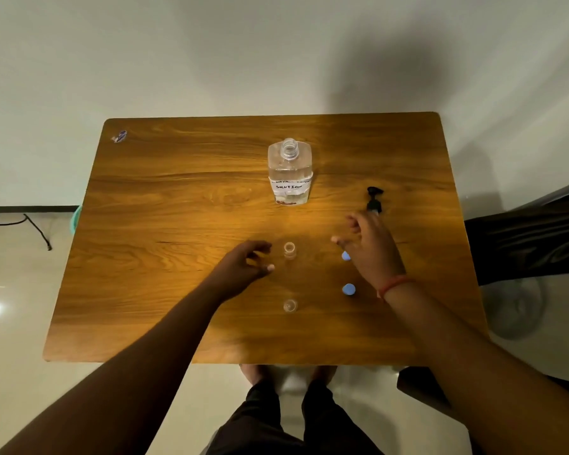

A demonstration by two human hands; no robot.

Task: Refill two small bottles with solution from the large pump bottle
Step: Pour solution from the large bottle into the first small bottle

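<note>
- The large bottle [289, 174] is being seen upright at the far middle of the wooden table [178, 192], neck uncapped, clear liquid inside, a white label reading "SOLUTION" facing the camera.
- The black pump head [374, 200] is being seen lying on the table to the right of the large bottle, well apart from it.
- The far small bottle [289, 250] is being seen standing open near the table's middle; the near small bottle [289, 305] is standing open directly nearer the camera, apart from the first.
- Two blue caps are being seen to the right of the small bottles: the far cap [345, 256] partly hidden by the right hand, the near cap [348, 289] lying free.
- The left hand [243, 266] is being held just left of the far small bottle, fingers loosely curled, nothing grasped, not touching the bottle.
- The right hand [368, 244] is being held above the table between the pump head and the far cap, fingers spread and released, nothing gripped; it is blurred.
- An orange band [393, 285] is being worn at the right wrist.
- A sticker [120, 136] is being seen at the far left table corner.
</note>
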